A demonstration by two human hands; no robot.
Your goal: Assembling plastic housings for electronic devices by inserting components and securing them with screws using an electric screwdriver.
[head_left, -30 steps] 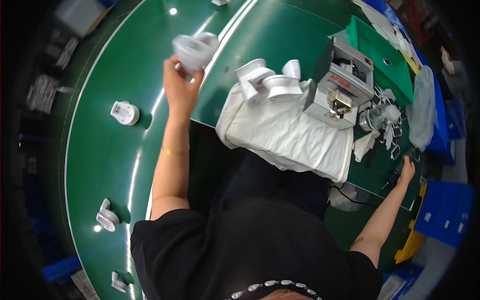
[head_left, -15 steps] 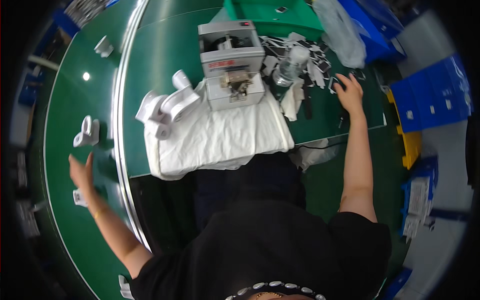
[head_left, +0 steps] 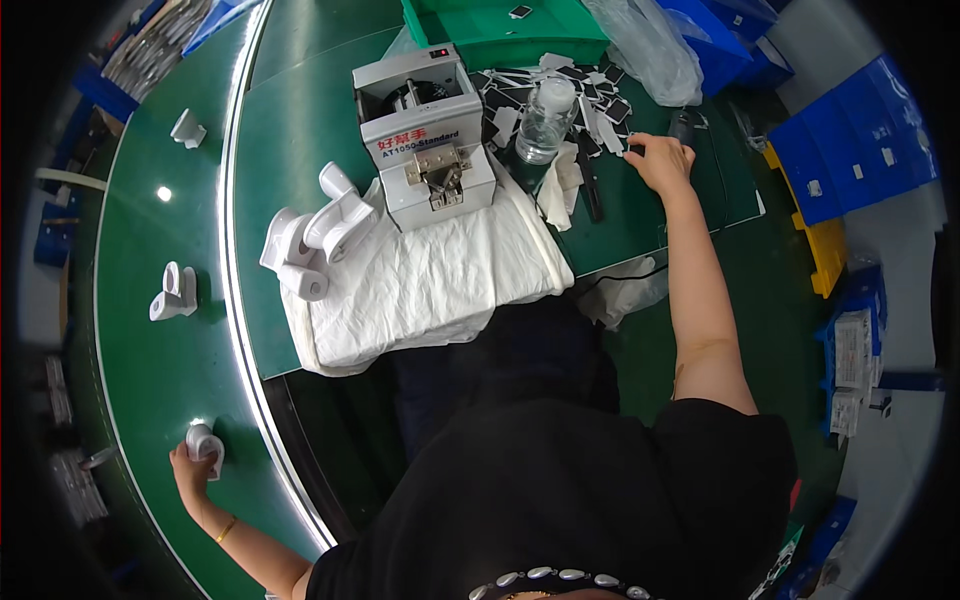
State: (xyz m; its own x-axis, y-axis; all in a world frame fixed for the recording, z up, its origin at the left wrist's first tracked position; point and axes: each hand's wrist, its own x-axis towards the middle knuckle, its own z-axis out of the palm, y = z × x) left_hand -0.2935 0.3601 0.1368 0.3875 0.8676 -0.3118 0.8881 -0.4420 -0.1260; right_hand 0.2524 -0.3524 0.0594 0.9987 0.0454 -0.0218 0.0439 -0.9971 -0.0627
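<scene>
On the green strip at the left, my left hand (head_left: pixel 193 472) closes round a rounded white plastic part (head_left: pixel 207 441). My right hand (head_left: pixel 664 163) is beside the scattered small black and white pieces (head_left: pixel 606 105), thumb and forefinger curled toward each other. Something small with a pale edge seems to be at those fingertips, too small to make out. A grey tabletop machine (head_left: pixel 432 150) stands on the far part of a white cloth (head_left: pixel 420 285). More white plastic parts (head_left: pixel 337 228) lie in a cluster on the cloth's left side.
A clear bottle (head_left: pixel 546 125) stands right of the machine, near a crumpled cloth (head_left: pixel 560 188) and a dark slim tool (head_left: pixel 592 190). Behind are a green tray (head_left: pixel 500 48) and a clear plastic bag (head_left: pixel 650 55). Further white parts (head_left: pixel 176 291) sit on the left strip, beyond a metal rail (head_left: pixel 232 250).
My left hand has come down onto the white part on the strip and now grasps it. My right hand keeps about the same place by the small pieces. The whole view has shifted.
</scene>
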